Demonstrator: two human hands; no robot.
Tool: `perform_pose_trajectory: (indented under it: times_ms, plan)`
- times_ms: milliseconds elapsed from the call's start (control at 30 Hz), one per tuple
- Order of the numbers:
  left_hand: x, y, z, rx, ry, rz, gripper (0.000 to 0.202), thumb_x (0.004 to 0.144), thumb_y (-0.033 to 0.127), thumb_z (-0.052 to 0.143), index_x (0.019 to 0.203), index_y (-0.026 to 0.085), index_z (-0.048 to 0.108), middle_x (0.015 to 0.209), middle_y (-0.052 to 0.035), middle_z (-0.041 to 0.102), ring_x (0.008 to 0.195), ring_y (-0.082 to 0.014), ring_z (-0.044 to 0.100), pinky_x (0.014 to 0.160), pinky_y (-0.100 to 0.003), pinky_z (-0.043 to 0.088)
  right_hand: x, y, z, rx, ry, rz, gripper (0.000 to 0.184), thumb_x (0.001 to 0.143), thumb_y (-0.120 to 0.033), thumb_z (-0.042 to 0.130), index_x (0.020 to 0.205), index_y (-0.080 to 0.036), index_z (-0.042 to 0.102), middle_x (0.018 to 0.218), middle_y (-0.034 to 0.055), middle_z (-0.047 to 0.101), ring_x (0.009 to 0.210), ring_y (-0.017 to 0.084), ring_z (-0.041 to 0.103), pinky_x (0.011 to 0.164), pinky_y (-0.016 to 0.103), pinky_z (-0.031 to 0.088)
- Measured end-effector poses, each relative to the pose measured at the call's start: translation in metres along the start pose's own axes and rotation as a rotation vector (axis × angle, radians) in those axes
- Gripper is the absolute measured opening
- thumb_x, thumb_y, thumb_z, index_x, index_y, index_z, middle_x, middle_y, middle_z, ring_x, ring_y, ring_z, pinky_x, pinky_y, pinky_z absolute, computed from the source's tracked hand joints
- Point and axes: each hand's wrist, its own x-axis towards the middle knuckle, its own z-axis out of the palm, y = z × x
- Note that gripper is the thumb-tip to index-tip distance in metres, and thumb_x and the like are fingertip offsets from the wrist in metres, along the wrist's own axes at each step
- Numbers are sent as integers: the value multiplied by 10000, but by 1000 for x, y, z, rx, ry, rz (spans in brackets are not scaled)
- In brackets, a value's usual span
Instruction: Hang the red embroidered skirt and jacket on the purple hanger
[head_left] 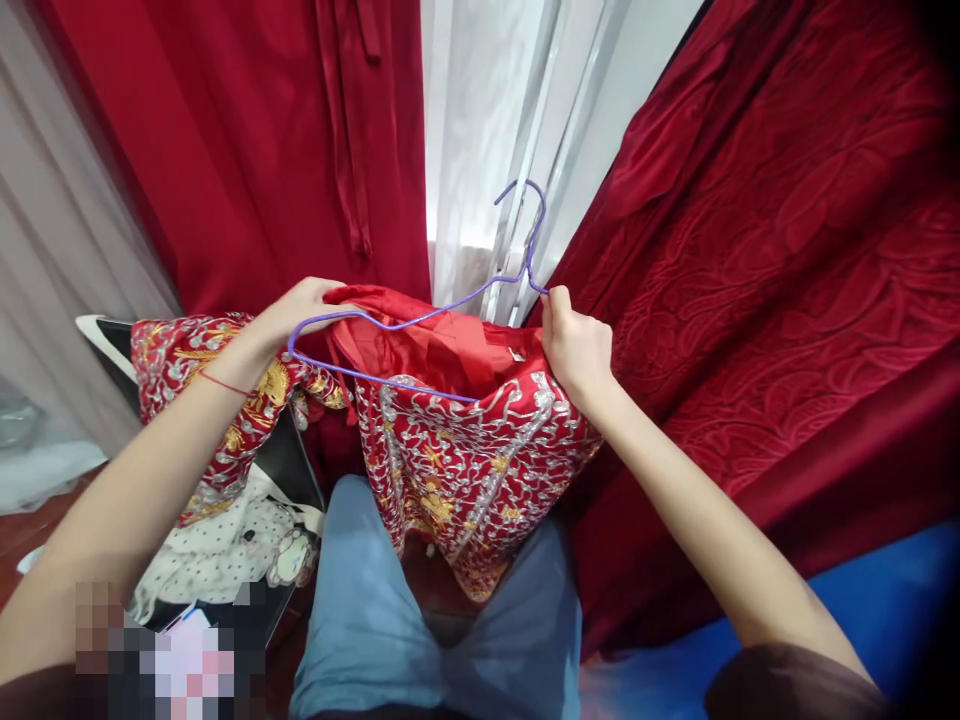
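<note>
A red garment (465, 450) with gold and silver embroidery hangs in front of me, its plain red lining showing at the top. A thin purple wire hanger (420, 320) lies across its opening, hook pointing up. My left hand (300, 305) is closed over the hanger's left end together with the garment's edge. My right hand (574, 345) grips the garment's right edge and the hanger just below the hook. Part of the garment drapes left over a dark chair (289, 455).
Red curtains (262, 150) hang on both sides, with a white sheer curtain (487, 120) between them. A white dotted cloth (225, 555) lies on the chair at lower left. My legs in light blue trousers (375, 620) are below. A blue surface (885, 590) lies at lower right.
</note>
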Motion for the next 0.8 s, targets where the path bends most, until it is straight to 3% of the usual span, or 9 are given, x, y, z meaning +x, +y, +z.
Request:
perform_pose_trajectory:
  times_ms: [67,133,200,333,467,567,633,700,800]
  plan:
    - [-8,16,-3,37,-112,-110,227,645,189,825,847,122,748,724,-45,687,809,-274,705,718,-353,571,0,-1,1,-50,-2,0,248,1008,-315,413,1032,-161,606,566,28,547,565,157,551,576,251,359]
    - [-18,28,-6,8,-128,-183,186,733,250,749,851,107,739,733,-64,684,792,-258,707,749,-376,577,0,-2,3,-109,-9,-15,262,1010,-310,406,1040,-152,613,589,42,576,565,152,552,567,245,343]
    - [-27,34,-9,-45,-140,-189,317,814,400,653,857,96,729,735,-81,688,789,-245,703,758,-372,576,0,-6,6,-180,-29,-15,273,1011,-289,391,1071,-141,612,613,53,605,570,151,560,562,241,332]
    - [-35,33,-10,64,-300,-73,617,799,715,562,947,135,714,831,-82,727,856,-232,693,763,-318,558,-1,-15,12,-322,-104,55,305,1008,-223,353,1163,-113,592,691,82,654,606,163,595,587,248,337]
    - [-32,24,1,365,-310,140,495,714,626,744,867,156,721,848,-38,722,807,-188,662,723,-250,510,0,-15,10,-231,-145,64,354,1032,-293,323,1193,-116,583,703,74,644,649,179,613,628,263,373]
    - [-26,14,8,413,-259,236,467,772,613,699,823,150,724,805,-24,696,757,-161,625,686,-232,475,-6,0,7,18,-134,-31,419,1047,-372,255,1212,-152,571,779,71,650,708,191,629,676,289,431]
    - [-21,5,10,388,-224,245,448,773,599,703,816,153,718,790,-14,683,727,-144,600,666,-222,454,-14,15,6,130,-71,-140,450,1034,-410,247,1253,-162,552,967,120,664,868,225,650,768,343,477]
    - [-15,-3,12,363,-201,234,426,765,581,717,807,157,712,774,-4,673,706,-135,580,653,-217,437,-24,28,4,127,-35,-278,477,1004,-456,299,1289,-165,546,1196,174,614,1091,282,606,904,428,475]
    - [-8,-10,14,351,-202,219,403,766,562,721,768,160,696,748,5,657,689,-129,562,649,-218,422,-37,38,-1,42,-171,-472,569,959,-553,392,1326,-147,548,1317,198,562,1221,328,526,1013,486,428]
